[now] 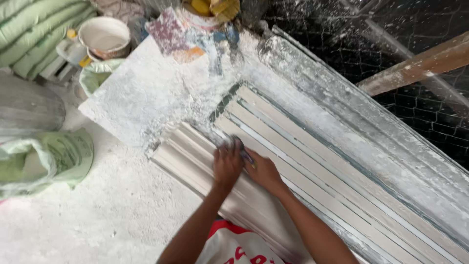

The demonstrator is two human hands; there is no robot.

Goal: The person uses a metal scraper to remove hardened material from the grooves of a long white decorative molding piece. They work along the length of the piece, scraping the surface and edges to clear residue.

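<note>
— What are your hands doing right now?

— I am pressing both of them down on the ribbed plaster moulding (312, 176) that is lying along the desk (141, 98), running from about ten o'clock down to four o'clock. My left hand (227, 164) is sitting on its upper end, fingers (233, 145) curled over something small and blurred; I cannot tell what it is. My right hand (261, 171) is resting just beside it, touching it, and its fingers are also bent down, though whether they are grasping anything is hidden from me.

— And around the moulding?

— A second, plainer strip (195, 166) is lying against it at eight o'clock. White powder is coating the whole desk. At eleven o'clock a white bucket (104, 36) is standing near the desk's corner, with a pale green bag (97, 73) under it. At nine o'clock a green sack (46, 161) is slumping on the dusty floor (107, 215). At two o'clock wire netting (415, 102) and a wooden beam (415, 66) are showing.
</note>
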